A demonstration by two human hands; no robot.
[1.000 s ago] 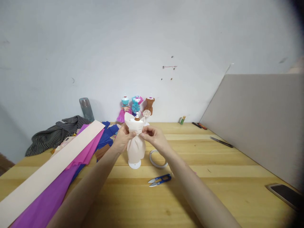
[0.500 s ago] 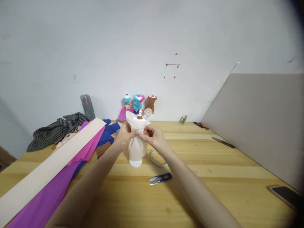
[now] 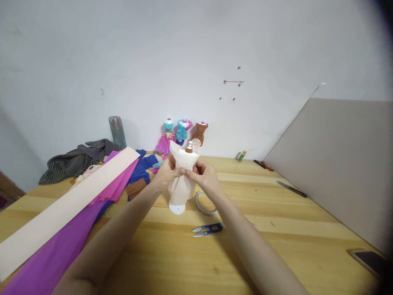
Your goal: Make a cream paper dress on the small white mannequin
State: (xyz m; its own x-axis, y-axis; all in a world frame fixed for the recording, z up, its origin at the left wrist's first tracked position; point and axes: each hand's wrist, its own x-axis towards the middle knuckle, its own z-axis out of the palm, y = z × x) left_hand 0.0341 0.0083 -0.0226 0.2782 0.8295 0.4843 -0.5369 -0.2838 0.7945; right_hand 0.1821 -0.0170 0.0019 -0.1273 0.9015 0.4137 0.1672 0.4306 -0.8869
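- Pale grey wall [image 3: 153,53] across the top of the frame; yellowish planked wooden tabletop [image 3: 233,262] below.
- At frame centre: thin, soft-looking cream wrap [image 3: 182,190] of paper or cloth, gathered around a small white dress form [image 3: 177,209], round base showing underneath.
- Left hand [image 3: 167,174]: pinching the gathered waist from the left, thumb in front, fingers partly hidden.
- Right hand [image 3: 207,176]: pinching narrowly from the right, thumb tip beside the left thumb.
- Looks light, limp and easily creased, perhaps prone to tearing; best held by the waist folds, pressed against the form, rather than by the floppy upper flare.
- Lower centre: white ring-shaped roll [image 3: 206,212]; blue-handled metal snips [image 3: 208,229].
- Lower left: long cream strip [image 3: 70,209] over a vivid purple sheet [image 3: 61,254].
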